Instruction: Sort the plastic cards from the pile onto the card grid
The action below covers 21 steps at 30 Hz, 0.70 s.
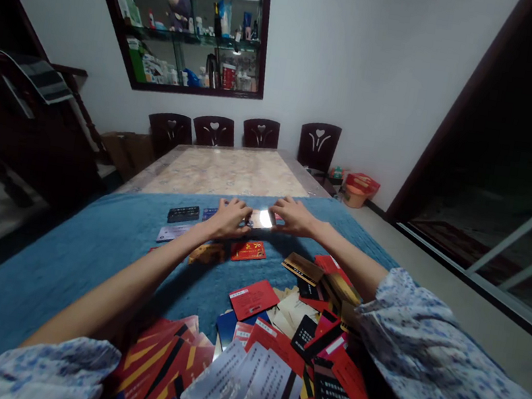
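Observation:
My left hand (229, 219) and my right hand (294, 218) reach forward over the blue cloth. Between them is a pale glossy card (257, 219) with a bright glare on it. The fingers of each hand close on one end of it. Just nearer to me lies a red card with gold print (248, 250), beside a gold-brown card (208, 254). Past my left hand are a blue card (209, 213), partly hidden, a black card (184, 214) and a white card (172, 232). A gold card with a dark stripe (303, 268) lies below my right forearm.
A loose heap of cards fills the near side, with white striped cards (255, 388), red-and-orange ones (161, 364) and black ones (334, 396). Blue cloth (61, 262) covers the near part of the table (235, 171). Several dark chairs (319, 144) stand at the far edge.

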{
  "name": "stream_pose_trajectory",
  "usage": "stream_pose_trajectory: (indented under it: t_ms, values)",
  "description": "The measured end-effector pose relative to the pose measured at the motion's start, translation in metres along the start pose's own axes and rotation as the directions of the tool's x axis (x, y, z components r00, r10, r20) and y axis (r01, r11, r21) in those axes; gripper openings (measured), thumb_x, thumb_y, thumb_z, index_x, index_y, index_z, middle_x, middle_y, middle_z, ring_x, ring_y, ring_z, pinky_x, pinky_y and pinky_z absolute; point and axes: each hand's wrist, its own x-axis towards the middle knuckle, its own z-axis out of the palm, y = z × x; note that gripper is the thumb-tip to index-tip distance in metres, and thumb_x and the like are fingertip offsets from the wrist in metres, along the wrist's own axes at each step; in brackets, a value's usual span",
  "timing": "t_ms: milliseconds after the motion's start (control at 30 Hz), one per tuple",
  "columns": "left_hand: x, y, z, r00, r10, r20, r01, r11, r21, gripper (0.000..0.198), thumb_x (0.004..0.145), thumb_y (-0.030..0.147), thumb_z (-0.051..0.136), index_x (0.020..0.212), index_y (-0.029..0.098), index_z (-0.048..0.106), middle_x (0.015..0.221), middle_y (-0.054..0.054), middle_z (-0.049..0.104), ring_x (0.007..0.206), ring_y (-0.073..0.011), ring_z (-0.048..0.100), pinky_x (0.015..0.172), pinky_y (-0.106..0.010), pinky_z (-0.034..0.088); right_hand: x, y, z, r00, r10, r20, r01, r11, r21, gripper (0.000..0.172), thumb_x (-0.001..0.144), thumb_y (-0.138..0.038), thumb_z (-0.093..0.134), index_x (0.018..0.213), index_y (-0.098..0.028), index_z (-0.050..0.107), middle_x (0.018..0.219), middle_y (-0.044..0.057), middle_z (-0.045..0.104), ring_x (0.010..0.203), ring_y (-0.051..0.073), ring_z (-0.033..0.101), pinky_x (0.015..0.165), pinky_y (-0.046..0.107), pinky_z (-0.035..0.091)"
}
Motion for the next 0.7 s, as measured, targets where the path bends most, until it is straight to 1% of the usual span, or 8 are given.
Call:
stream_pose_trajectory:
  t_ms: [100,200,300,467,567,700]
  values:
    - [0.005,-0.006,-0.003,0.999,-0.033,0.022,0.032,0.999,0.015,0.027,0.084,0.034,0.058,0.106,0.019,0.061,0.117,-0.013,0.06,0.115,-0.0318,0.046,0.093,-0.05,0.033,0.013,0.0,-0.001,1.0,0.01,0.001,-0.01,1.0,-0.008,0.034,0.086,-0.041,0.066,0.113,-0.021,0.064,0.126,0.014,0.057,0.116,0.031,0.044,0.084,0.038,0.041]
    - [0.01,-0.014,-0.003,0.997,-0.064,0.043,0.063,0.998,0.02,0.027,0.083,0.033,0.059,0.107,0.02,0.061,0.119,-0.013,0.06,0.118,-0.0334,0.044,0.094,-0.053,0.034,0.025,0.0,0.001,1.0,0.023,0.014,-0.023,1.0,-0.011,0.033,0.086,-0.041,0.065,0.113,-0.022,0.064,0.126,0.014,0.057,0.117,0.032,0.043,0.084,0.039,0.041]
    - [0.015,-0.023,0.001,0.996,-0.076,0.053,0.076,0.997,0.011,0.027,0.083,0.032,0.059,0.107,0.021,0.062,0.12,-0.013,0.06,0.119,-0.0346,0.043,0.094,-0.055,0.034,0.036,0.0,0.003,0.999,0.031,0.025,-0.031,1.0,-0.003,0.029,0.086,-0.04,0.064,0.109,-0.022,0.065,0.125,0.014,0.057,0.117,0.032,0.043,0.086,0.04,0.042]
    - [0.022,-0.033,0.009,0.99,-0.115,0.086,0.114,0.993,0.026,0.025,0.082,0.033,0.058,0.103,0.02,0.063,0.119,-0.014,0.061,0.121,-0.0356,0.041,0.094,-0.057,0.034,0.052,-0.002,0.007,0.997,0.047,0.068,-0.048,0.999,0.007,0.031,0.086,-0.042,0.064,0.11,-0.024,0.065,0.125,0.015,0.057,0.118,0.033,0.043,0.09,0.045,0.042]
    - [0.025,-0.037,0.012,0.987,-0.119,0.104,0.116,0.993,0.033,0.023,0.081,0.034,0.057,0.099,0.021,0.063,0.117,-0.014,0.062,0.122,-0.0354,0.041,0.095,-0.056,0.035,0.062,-0.003,0.011,0.993,0.062,0.1,-0.062,0.998,-0.005,0.03,0.085,-0.042,0.063,0.11,-0.024,0.066,0.124,0.015,0.059,0.12,0.034,0.044,0.093,0.049,0.041]
    - [0.027,-0.039,0.016,0.983,-0.127,0.131,0.121,0.991,0.049,0.023,0.08,0.032,0.055,0.098,0.019,0.064,0.115,-0.016,0.064,0.123,-0.037,0.042,0.094,-0.058,0.035,0.072,-0.003,0.018,0.991,0.063,0.117,-0.062,0.998,-0.015,0.029,0.086,-0.04,0.061,0.109,-0.024,0.067,0.124,0.015,0.061,0.122,0.035,0.045,0.094,0.054,0.041]
